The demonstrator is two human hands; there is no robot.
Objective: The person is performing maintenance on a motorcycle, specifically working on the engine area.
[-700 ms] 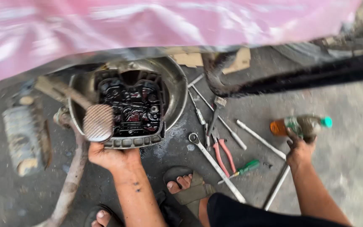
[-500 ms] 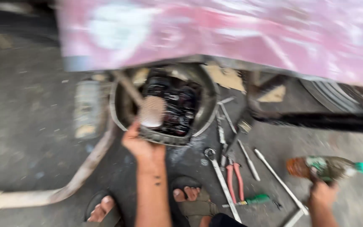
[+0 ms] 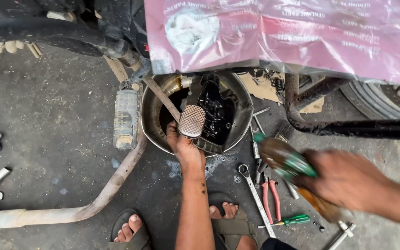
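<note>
On a grey, oil-stained concrete floor [image 3: 61, 139], under a pink plastic sheet [image 3: 302, 32] draped over a vehicle, a round metal basin [image 3: 244, 106] sits at twelve o'clock from the person; in it lies a black, oily engine part [image 3: 216, 113]; the left hand [image 3: 181, 146] closes on the basin's near rim beside a brake pedal [image 3: 191, 121]; at three o'clock the right hand [image 3: 343, 178] grips a blurred green-labelled bottle [image 3: 285, 162], tilted toward the basin; a wrench [image 3: 255, 196], red pliers [image 3: 270, 196] and a green screwdriver [image 3: 295, 220] lie at five o'clock; earlier the bottle was farther out at four o'clock; it has since swung inward.
</note>
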